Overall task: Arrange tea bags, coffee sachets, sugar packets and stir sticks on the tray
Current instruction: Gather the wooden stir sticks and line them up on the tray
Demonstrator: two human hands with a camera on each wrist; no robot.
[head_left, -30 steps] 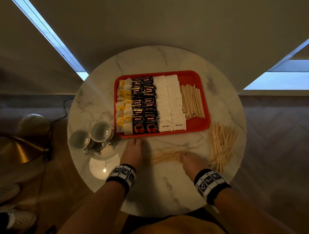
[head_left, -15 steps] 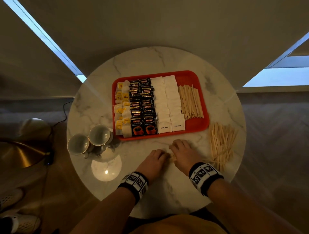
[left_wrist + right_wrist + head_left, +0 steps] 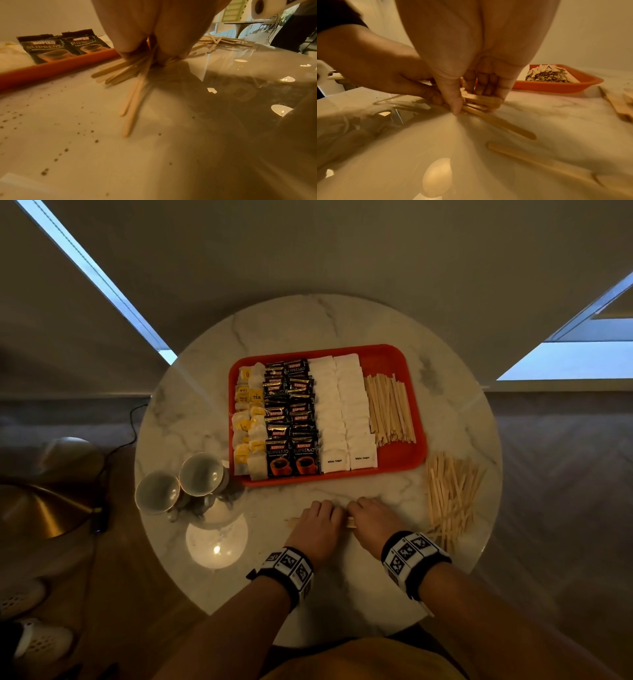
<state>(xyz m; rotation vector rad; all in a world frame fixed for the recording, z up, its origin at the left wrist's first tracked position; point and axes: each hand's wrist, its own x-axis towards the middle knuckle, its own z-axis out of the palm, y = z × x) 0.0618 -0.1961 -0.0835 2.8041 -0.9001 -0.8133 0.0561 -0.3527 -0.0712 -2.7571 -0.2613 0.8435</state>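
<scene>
A red tray (image 3: 411, 463) on the round marble table holds rows of tea bags (image 3: 248, 419), black coffee sachets (image 3: 291, 419), white sugar packets (image 3: 342, 412) and stir sticks (image 3: 388, 409). In front of the tray my left hand (image 3: 317, 520) and right hand (image 3: 371, 518) meet over a small bundle of wooden stir sticks (image 3: 132, 71). The fingers of both hands curl round the bundle (image 3: 481, 102) and press it against the tabletop. Its ends fan out from under my left hand. One stick (image 3: 539, 161) lies loose near my right hand.
A loose pile of stir sticks (image 3: 448, 494) lies at the table's right edge. Two cups (image 3: 178, 481) stand left of the tray, near a lamp's bright reflection (image 3: 216, 539). The table edge is close behind my wrists. A lamp shade (image 3: 41, 508) and a cable are on the floor, left.
My hands were apart on the table with the sticks spread between them. They have closed in together and gathered the sticks into a bundle.
</scene>
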